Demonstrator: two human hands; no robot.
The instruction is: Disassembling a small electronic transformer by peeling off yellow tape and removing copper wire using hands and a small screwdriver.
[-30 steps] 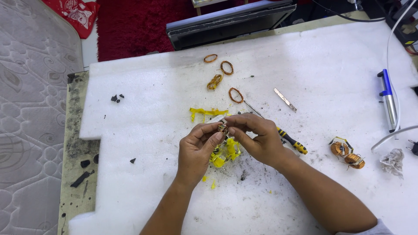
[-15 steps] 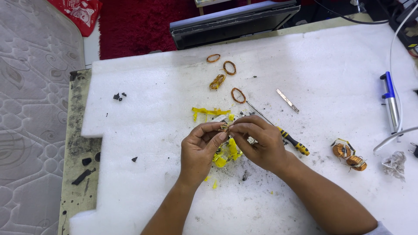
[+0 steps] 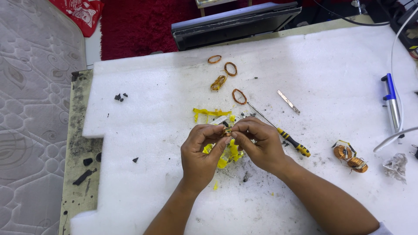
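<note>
Pinching small copper-wound coil [image 3: 227,131] between both hands.

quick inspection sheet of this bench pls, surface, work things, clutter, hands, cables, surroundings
surface: white foam sheet, speckled with dark grit near the hands
job's things: small copper-wound part pinched between both hands; yellow tape scraps under them
clutter: loose copper wire loops; screwdriver with yellow and black handle; flat metal strip; two wound copper coils; black chips; crumpled clear wrap
grippers: left hand and right hand both closed on the part
cables: white cable beside a blue and silver tool
surroundings: dark flat device, red carpet, grey quilted mattress
</note>
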